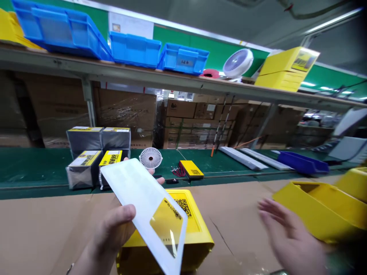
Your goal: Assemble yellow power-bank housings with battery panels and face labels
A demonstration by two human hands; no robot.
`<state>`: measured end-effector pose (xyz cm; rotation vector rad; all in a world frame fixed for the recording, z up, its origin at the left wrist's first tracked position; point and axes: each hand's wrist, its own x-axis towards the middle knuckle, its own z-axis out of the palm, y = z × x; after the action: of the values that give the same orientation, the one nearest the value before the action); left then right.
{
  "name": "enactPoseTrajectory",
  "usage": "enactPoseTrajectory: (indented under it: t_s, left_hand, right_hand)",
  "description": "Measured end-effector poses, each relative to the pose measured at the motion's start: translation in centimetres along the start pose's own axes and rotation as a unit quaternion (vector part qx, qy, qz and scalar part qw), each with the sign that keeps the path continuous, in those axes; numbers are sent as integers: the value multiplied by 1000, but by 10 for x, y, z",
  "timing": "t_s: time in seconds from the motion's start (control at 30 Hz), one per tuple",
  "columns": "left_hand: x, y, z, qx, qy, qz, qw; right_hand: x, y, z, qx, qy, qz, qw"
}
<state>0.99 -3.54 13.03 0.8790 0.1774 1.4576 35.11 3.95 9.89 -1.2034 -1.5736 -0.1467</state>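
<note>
My left hand (pixel 117 225) grips a flat white panel (pixel 137 191) by its left edge, thumb on top and fingertips showing beyond the far edge. Through the panel's clear window, part of a yellow housing (pixel 197 214) can be seen. This housing sits on the bench below the panel, with a QR code on its top face and a dark open front side. At the right, my right hand (pixel 289 236) is held out with its fingers extended and slightly blurred, nothing in it. It is nearest to an open yellow box-shaped shell (pixel 309 206).
Wrapped boxes with yellow labels (pixel 86 158) are stacked at the back left. Behind the housing are a small white fan (pixel 150 157) and a yellow-topped pack with red wires (pixel 192 169). White strips (pixel 243 157) and a dark blue bin (pixel 301 162) lie back right. Blue bins (pixel 134 49) line the shelf.
</note>
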Motion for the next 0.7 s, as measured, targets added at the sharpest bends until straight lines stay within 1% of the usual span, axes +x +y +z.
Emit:
enactPoseTrajectory:
  t_s: [0.03, 0.07, 0.1, 0.13, 0.17, 0.2, 0.23, 0.27, 0.3, 0.33, 0.37, 0.4, 0.43, 0.47, 0.5, 0.53, 0.57, 0.6, 0.63, 0.67, 0.7]
  left_hand:
    - [0, -8, 3, 9, 14, 2, 1000]
    - [0, -15, 7, 15, 30, 3, 999]
    - [-1, -22, 10, 21, 47, 1, 999]
    - [-1, -27, 12, 30, 65, -8, 997]
    - [-1, -30, 13, 53, 79, -20, 995]
    - [-1, -30, 13, 113, 93, -20, 989]
    - [-1, -28, 12, 204, 103, -7, 974]
    - [0, -23, 11, 305, 113, 21, 945]
    - [0, -17, 9, 395, 120, 58, 909]
    - [1, -9, 8, 479, 118, 94, 865]
    - [1, -1, 7, 559, 101, 116, 815]
    - [1, 8, 6, 633, 69, 116, 762]
    - [1, 15, 6, 701, 28, 97, 706]
    - [2, 21, 5, 765, -13, 69, 640]
    - [3, 25, 4, 814, -44, 37, 579]
    - [4, 27, 2, 841, -58, 4, 538]
    - [5, 28, -1, 848, -54, -25, 526]
    - [7, 27, -4, 847, -44, -48, 528]
    - [8, 25, -9, 843, -33, -67, 533]
    - [10, 22, -13, 838, -27, -82, 538]
    - [11, 19, -17, 833, -21, -94, 545]
  right_hand:
    - [-5, -16, 5, 22, -40, -52, 998]
    - [-10, -34, 12, 66, -84, -143, 984]
    - [-15, -54, 19, 126, -125, -243, 954]
    - [-19, -73, 25, 167, -150, -311, 923]
    - [-22, -89, 31, 191, -153, -348, 905]
    - [-25, -103, 35, 220, -159, -360, 892]
    - [-26, -113, 38, 242, -160, -337, 896]
    - [-27, -119, 40, 264, -161, -284, 908]
    - [-27, -123, 41, 288, -169, -210, 919]
    - [-26, -125, 41, 315, -184, -127, 922]
    - [-25, -126, 41, 346, -210, -43, 913]
    - [-23, -126, 41, 382, -246, 33, 890]
    - [-21, -125, 42, 420, -280, 100, 857]
    - [-19, -124, 43, 453, -312, 156, 821]
    - [-18, -123, 44, 472, -336, 198, 790]
    - [-17, -120, 46, 474, -341, 221, 781]
    - [-17, -116, 47, 452, -337, 216, 797]
    - [-18, -110, 48, 404, -329, 187, 833]
    - [-20, -104, 49, 337, -326, 140, 872]
    - [-22, -97, 49, 260, -332, 89, 902]
    - [-24, -90, 49, 187, -347, 46, 918]
